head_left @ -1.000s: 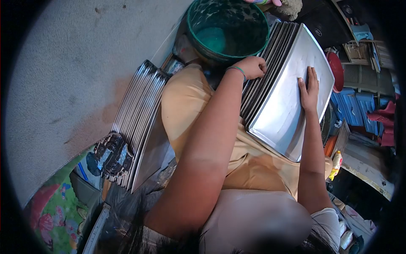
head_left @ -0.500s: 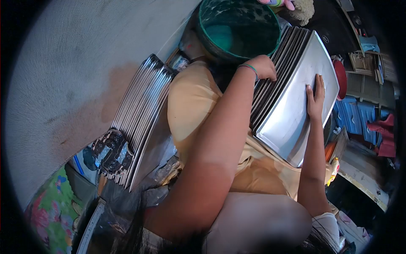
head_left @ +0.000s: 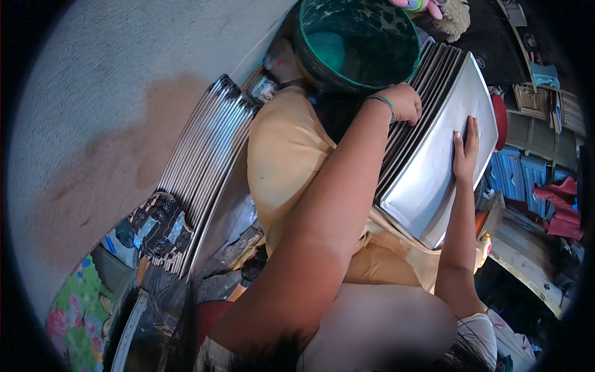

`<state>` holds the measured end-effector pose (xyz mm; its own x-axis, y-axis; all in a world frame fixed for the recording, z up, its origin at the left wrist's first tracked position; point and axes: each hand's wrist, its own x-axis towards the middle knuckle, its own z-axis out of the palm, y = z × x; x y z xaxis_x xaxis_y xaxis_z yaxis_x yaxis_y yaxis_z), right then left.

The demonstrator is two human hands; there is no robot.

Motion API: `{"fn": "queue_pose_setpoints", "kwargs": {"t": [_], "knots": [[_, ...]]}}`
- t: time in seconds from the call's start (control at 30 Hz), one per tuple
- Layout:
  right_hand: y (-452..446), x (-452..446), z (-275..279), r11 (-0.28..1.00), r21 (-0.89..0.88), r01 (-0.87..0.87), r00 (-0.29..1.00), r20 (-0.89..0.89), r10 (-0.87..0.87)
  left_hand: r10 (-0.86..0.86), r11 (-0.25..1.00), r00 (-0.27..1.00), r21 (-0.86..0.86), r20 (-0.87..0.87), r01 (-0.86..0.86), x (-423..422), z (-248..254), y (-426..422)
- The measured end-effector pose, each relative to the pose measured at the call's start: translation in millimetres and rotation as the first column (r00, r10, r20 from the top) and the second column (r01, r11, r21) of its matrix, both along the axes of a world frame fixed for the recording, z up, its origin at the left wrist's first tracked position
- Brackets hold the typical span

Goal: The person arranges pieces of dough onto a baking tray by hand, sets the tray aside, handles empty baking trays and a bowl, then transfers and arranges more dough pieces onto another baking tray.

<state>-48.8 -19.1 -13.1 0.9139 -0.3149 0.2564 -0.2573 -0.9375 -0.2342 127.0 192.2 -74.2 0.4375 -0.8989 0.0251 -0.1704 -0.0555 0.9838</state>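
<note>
A stack of metal trays (head_left: 427,167) leans on edge across my lap, the broad silver face of the outermost one turned to the right. My left hand (head_left: 401,103), with a green band at the wrist, is closed at the upper left edges of the stack. Its fingers are curled, and whatever they grip among the rims is hidden. Flat against the outermost tray's face lies my right hand (head_left: 467,152), fingers stretched out and thumb apart.
A green bucket (head_left: 310,56) stands just beyond my left hand. Left of my knee leans a second stack of trays (head_left: 201,155), with a dark patterned cloth (head_left: 161,226) at its lower end. A pale wall (head_left: 124,80) rises at left; shelves (head_left: 539,133) line the right.
My left hand has shifted slightly right and down along the tray edges. My right hand stays flat on the outer tray. The whole view has shifted slightly.
</note>
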Motion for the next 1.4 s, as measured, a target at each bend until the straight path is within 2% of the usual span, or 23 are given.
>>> {"fn": "queue_pose_setpoints", "kwargs": {"t": [0.1, 0.2, 0.23, 0.33, 0.37, 0.5, 0.6, 0.73, 0.77, 0.87, 0.93, 1.0, 1.07, 1.13, 1.2, 1.33, 1.4], "knots": [[1.8, 0.4, 0.2, 1.0, 0.007, 0.011, 1.0, 0.001, -0.011, 0.013, 1.0, 1.0, -0.003, -0.021, -0.013, -0.2, 0.8, 1.5], [1.4, -0.6, -1.0, 1.0, -0.004, 0.019, 1.0, 0.003, -0.019, 0.054, 0.986, 0.998, 0.162, -0.025, -0.049, -1.0, 14.3, 1.5], [-0.1, -0.9, -1.4, 1.0, -0.019, 0.011, 1.0, 0.005, -0.011, -0.003, 0.988, 1.0, 0.154, 0.017, 0.001, 0.5, 13.3, 0.4], [-2.1, -2.0, -1.0, 0.999, -0.038, 0.01, 1.0, 0.005, -0.009, -0.008, 0.994, 0.999, 0.113, 0.041, 0.003, 0.4, 15.3, 2.9], [-1.8, -1.8, -0.8, 0.999, -0.039, 0.013, 1.0, 0.01, -0.013, -0.002, 0.989, 1.0, 0.149, -0.026, 0.006, -0.2, 17.6, 2.0], [0.0, -3.0, -0.7, 0.999, -0.035, 0.025, 0.999, 0.038, -0.024, 0.001, 0.987, 1.0, 0.161, 0.002, -0.001, -1.5, 33.0, 7.5], [2.5, -2.9, 0.9, 0.998, -0.04, 0.04, 0.998, 0.045, -0.039, 0.064, 0.986, 0.993, 0.145, 0.102, -0.079, -6.5, 34.1, 7.1], [1.8, -3.6, -0.7, 0.996, -0.061, 0.066, 0.998, 0.021, -0.065, 0.207, 0.96, 0.861, 0.072, 0.465, -0.27, -23.8, 50.7, 4.5], [2.1, -4.1, -0.1, 0.996, -0.064, 0.069, 0.998, 0.014, -0.069, 0.195, 0.948, 0.854, 0.132, 0.481, -0.291, -27.6, 52.4, 3.3], [5.4, -5.3, 2.1, 0.995, -0.064, 0.075, 0.997, 0.011, -0.075, 0.237, 0.957, 0.876, 0.054, 0.42, -0.285, -31.4, 57.4, 11.6], [7.7, -5.3, 5.4, 0.995, -0.047, 0.086, 0.996, -0.008, -0.086, 0.163, 0.982, 0.908, 0.027, 0.385, -0.187, -16.4, 47.4, 15.1], [9.2, -4.7, 8.0, 0.994, -0.05, 0.093, 0.995, -0.028, -0.095, 0.323, 0.943, 0.919, 0.0, 0.224, -0.332, 6.5, 43.5, 5.7], [8.9, -5.5, 7.4, 0.995, -0.043, 0.09, 0.996, -0.023, -0.091, 0.565, 0.801, 0.645, -0.156, 0.514, -0.577, 37.5, 40.8, -7.6], [8.6, -5.7, 7.6, 0.996, -0.025, 0.09, 0.995, -0.036, -0.091, 0.601, 0.634, 0.479, -0.017, 0.64, -0.773, 77.4, 42.1, -27.4], [7.9, -4.6, 10.9, 0.996, 0.005, 0.088, 0.995, -0.045, -0.088, 0.506, 0.51, 0.257, -0.045, 0.823, -0.859, 123.8, 35.7, -45.9], [8.8, -1.8, 21.3, 0.995, 0.034, 0.089, 0.991, -0.103, -0.086, 0.26, 0.472, 0.345, 0.193, 0.902, -0.86, 188.4, 35.1, -89.5], [6.3, -0.3, 19.8, 0.995, 0.057, 0.085, 0.99, -0.12, -0.077, 0.291, 0.45, 0.41, 0.254, 0.864, -0.856, 211.1, 35.6, -118.7]]}}
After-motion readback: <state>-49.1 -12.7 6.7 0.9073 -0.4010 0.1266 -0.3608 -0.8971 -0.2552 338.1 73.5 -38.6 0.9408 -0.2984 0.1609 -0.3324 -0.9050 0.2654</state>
